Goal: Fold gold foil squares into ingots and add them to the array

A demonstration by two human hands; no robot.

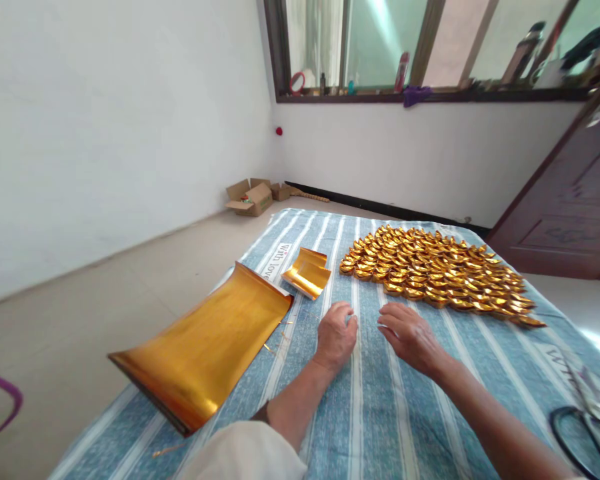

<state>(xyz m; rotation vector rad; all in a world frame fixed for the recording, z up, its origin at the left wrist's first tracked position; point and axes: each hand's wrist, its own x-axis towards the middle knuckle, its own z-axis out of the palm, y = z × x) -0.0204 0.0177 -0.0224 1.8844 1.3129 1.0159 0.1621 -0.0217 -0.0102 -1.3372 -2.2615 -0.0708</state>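
My left hand [336,337] rests low over the striped cloth, fingers loosely bent, with a gap between thumb and index finger and nothing visible in it. Facing it, my right hand [407,333] is open, its fingers stretched toward the left and thumb apart. Bare cloth lies between the two. A large stack of gold foil sheets [205,347], curling at its edges, lies left of my left hand. Just beyond that hand are a few smaller gold foil pieces [307,272]. Many folded gold foil ingots [430,267] stand in close rows past my right hand.
A blue-and-white striped cloth [375,413] covers the work surface. Black-handled scissors [585,420] lie at the right front. An open cardboard box [250,198] sits on the floor by the wall. Thin foil scraps [270,348] lie beside the big stack. A door [560,200] stands at right.
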